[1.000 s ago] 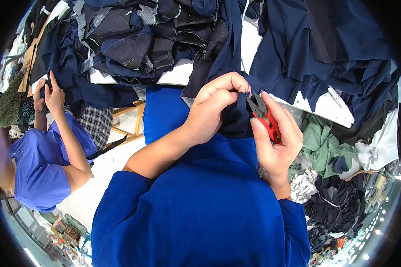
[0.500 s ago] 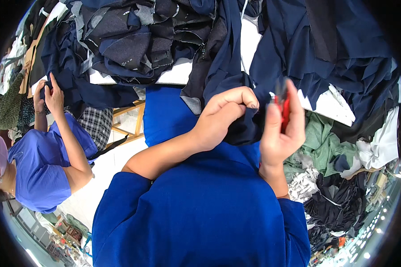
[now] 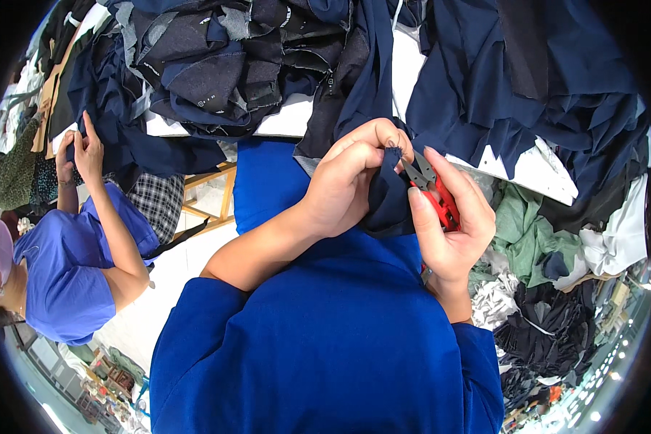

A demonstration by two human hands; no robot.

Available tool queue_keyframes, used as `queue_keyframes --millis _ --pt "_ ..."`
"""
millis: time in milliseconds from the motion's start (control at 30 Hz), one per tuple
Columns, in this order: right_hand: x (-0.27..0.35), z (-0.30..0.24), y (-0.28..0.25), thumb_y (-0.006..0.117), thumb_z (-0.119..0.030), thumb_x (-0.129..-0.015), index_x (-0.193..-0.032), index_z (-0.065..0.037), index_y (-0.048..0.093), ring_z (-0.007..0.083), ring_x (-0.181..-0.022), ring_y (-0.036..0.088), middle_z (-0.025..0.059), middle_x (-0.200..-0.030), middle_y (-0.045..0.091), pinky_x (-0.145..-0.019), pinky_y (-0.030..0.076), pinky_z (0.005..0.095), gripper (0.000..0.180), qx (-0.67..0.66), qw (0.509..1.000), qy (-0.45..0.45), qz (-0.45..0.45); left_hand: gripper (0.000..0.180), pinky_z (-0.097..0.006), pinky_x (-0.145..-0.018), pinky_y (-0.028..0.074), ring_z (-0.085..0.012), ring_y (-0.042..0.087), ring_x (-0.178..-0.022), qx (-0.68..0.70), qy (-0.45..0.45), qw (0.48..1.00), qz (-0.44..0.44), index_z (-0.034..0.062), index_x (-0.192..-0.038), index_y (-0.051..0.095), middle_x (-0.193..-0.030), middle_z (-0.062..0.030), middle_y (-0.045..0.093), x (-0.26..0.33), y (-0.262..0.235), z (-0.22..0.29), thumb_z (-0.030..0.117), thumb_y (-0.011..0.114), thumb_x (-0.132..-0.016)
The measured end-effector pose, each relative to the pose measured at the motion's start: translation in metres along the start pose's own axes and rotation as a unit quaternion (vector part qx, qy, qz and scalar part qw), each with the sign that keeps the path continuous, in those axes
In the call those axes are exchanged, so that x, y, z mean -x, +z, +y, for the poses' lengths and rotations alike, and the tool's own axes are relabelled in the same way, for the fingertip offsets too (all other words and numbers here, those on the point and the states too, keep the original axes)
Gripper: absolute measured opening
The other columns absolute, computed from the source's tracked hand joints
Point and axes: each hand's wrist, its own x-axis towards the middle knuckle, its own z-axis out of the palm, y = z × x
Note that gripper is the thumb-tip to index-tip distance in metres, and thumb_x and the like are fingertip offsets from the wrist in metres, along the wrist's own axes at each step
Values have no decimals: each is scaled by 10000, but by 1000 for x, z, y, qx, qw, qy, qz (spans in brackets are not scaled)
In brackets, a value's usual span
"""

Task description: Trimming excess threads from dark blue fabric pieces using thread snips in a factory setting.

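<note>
Between its thumb and fingers, my left hand [image 3: 347,177] pinches the edge of a dark navy cloth piece [image 3: 389,199], which hangs down below it. A loose thread shows at the top of that edge. My right hand [image 3: 456,224] grips red-handled thread snips [image 3: 441,199], thumb on one side and fingers on the other. The metal blades are parted, their tips pointing up and left at the cloth edge beside my left fingertips. Whether the blades touch the thread, I cannot tell.
Dark navy cut pieces [image 3: 217,72] are heaped on the white table [image 3: 289,116] ahead. More navy cloth [image 3: 484,94] drapes over it at the right. Green fabric [image 3: 528,224] and scraps lie below on the right. A person in blue [image 3: 72,253] works at the left, near a wooden stool [image 3: 217,192].
The snips have swung from upright toward the left and now reach the cloth edge. My left hand has turned, bringing the cloth edge and thread into view.
</note>
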Motion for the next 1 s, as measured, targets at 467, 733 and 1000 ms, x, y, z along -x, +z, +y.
queue_keyframes --millis 467,733,1000 --pt "-1 -2 2 699 18 -688 -1067 15 632 111 -548 514 66 -656 561 -514 397 207 384 12 1000 9 0 172 -270 -878 366 -142 490 -915 -14 -5 1000 10 26 -878 499 -925 -69 526 1 -3 -2 35 366 -769" --pt "5 5 9 628 5 -781 -1138 35 584 108 -744 558 84 -882 612 -692 435 214 361 -17 998 49 35 168 -254 -840 361 -133 481 -863 -76 30 997 -11 9 -853 499 -880 -61 520 3 0 -7 -2 352 -771" --pt "2 3 14 548 -85 -874 -1270 47 449 3 -686 447 76 -1079 607 -639 349 120 429 -196 976 63 76 153 -241 -813 361 -118 472 -838 -76 0 997 -13 1 -839 510 -857 -55 515 2 3 1 16 371 -777"
